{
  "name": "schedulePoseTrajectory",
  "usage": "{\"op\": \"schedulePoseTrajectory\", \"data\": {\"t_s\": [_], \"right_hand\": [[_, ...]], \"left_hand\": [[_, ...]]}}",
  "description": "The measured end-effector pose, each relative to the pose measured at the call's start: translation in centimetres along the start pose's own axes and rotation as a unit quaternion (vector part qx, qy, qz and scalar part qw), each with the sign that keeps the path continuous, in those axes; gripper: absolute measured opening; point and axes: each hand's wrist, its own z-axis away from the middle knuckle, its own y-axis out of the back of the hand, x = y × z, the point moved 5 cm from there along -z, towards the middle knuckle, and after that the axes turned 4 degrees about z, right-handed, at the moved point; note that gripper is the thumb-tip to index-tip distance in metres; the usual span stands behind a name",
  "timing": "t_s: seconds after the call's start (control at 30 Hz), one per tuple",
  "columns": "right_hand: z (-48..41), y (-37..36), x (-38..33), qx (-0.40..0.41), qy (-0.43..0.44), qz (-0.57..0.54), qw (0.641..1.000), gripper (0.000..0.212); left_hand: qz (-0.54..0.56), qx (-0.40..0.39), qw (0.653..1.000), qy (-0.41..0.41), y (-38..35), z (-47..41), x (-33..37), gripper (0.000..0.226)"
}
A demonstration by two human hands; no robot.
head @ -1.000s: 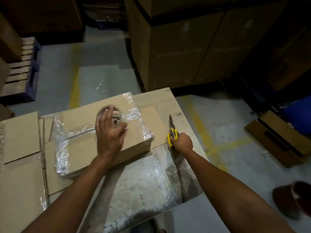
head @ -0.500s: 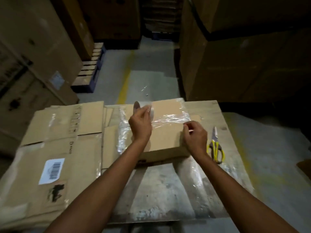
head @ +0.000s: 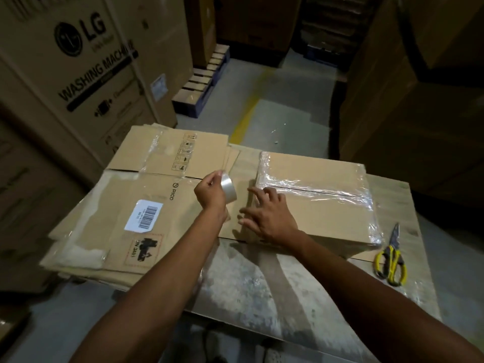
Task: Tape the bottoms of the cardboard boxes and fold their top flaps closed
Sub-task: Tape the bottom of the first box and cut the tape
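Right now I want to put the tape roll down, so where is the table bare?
The worn grey tabletop is bare near you, between the flattened brown cardboard cartons and the yellow-handled scissors, before the clear-taped brown cardboard box. A narrow strip runs right of the box, beyond the scissors. The left is crowded with cartons.

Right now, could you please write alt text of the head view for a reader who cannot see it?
A person's left hand holds a roll of clear tape while the right hand, fingers spread, lies on the left end of a taped brown cardboard box on a worn table. Flattened cardboard boxes lie left; yellow-handled scissors lie right.
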Motion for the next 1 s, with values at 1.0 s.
{"op": "schedulePoseTrajectory", "data": {"t_s": [1.0], "right_hand": [[-0.1,1.9,2.2,0.005,-0.336,-0.396,0.854,0.047]], "left_hand": [[-0.113,-0.151,0.961,-0.203,-5.5,4.3,6.0,0.015]]}}
